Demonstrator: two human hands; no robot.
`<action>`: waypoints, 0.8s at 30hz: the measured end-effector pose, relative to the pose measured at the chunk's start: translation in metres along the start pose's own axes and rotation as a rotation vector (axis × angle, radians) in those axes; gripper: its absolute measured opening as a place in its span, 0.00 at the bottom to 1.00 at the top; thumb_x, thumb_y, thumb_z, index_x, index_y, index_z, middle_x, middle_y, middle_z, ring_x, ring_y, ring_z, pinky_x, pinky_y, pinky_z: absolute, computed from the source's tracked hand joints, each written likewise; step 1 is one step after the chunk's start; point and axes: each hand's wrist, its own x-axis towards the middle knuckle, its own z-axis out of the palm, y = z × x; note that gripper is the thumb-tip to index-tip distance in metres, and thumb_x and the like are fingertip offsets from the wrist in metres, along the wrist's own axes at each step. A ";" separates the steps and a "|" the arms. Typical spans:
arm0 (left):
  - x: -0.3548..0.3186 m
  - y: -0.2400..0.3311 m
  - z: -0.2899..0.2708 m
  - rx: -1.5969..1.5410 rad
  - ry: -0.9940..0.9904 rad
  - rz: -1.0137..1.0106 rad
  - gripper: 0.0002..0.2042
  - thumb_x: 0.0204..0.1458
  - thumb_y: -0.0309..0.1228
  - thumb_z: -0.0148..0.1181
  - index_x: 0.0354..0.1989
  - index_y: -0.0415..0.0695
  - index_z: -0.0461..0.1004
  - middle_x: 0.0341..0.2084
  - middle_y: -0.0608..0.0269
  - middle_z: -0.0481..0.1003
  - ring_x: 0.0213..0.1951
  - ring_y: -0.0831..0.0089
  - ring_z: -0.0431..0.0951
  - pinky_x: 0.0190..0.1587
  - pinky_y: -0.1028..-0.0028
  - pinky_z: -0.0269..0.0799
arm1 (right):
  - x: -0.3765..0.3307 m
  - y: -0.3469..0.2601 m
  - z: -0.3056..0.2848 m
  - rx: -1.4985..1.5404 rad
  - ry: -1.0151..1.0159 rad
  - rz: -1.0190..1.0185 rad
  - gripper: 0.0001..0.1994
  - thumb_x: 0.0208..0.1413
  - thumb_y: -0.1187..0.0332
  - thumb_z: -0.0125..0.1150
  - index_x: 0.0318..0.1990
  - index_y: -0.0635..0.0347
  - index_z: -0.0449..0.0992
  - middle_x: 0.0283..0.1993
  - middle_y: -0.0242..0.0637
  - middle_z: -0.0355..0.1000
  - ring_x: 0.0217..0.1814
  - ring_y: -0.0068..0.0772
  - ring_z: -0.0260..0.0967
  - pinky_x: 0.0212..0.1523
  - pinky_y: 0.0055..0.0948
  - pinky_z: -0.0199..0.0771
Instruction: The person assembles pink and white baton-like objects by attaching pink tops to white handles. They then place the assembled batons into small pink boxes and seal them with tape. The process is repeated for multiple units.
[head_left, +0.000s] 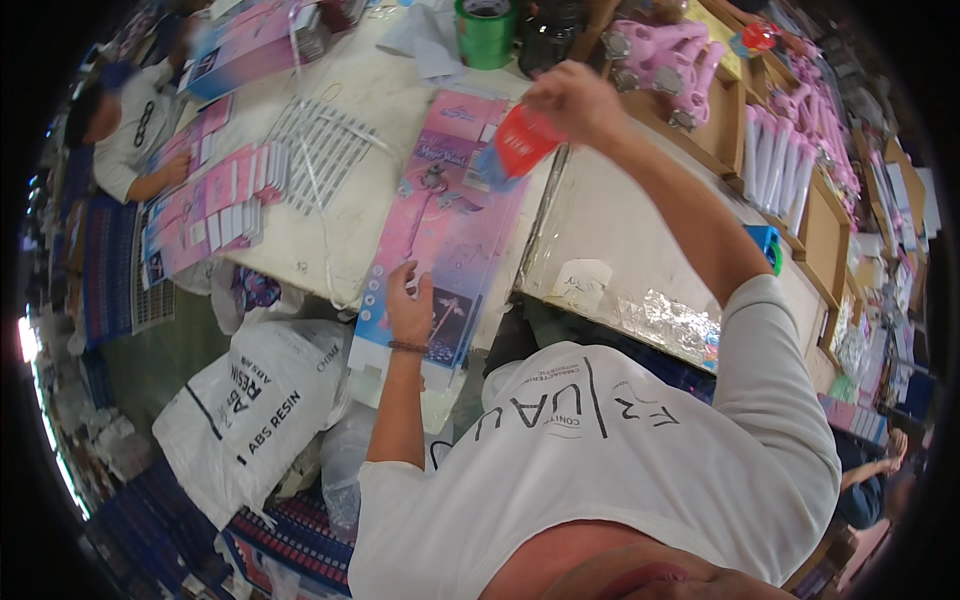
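Beside a tray [733, 132] of pink parts [668, 50], right grip [580, 103] clasps red dispenser [524, 140], left grip [409, 308] lies spread on carton [462, 235].

Right one of the hands [575, 103] blurred; its red object [525, 140] too smeared for certainty; printed box [468, 222] partly covered

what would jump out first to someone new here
The eye probably falls first on the blurred red-and-blue item in the right hand, near the upper end of the long pink-and-blue carton under the left hand. Next come the pink plastic pieces in a cardboard box at upper right.
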 end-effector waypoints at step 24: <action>-0.008 0.021 0.066 0.665 -0.273 0.283 0.33 0.44 0.40 0.65 0.60 0.44 0.62 0.62 0.40 0.53 0.63 0.37 0.51 0.62 0.43 0.49 | -0.003 0.154 -0.053 -0.335 0.111 0.739 0.29 0.51 0.53 0.62 0.55 0.63 0.68 0.45 0.48 0.72 0.48 0.42 0.71 0.49 0.38 0.71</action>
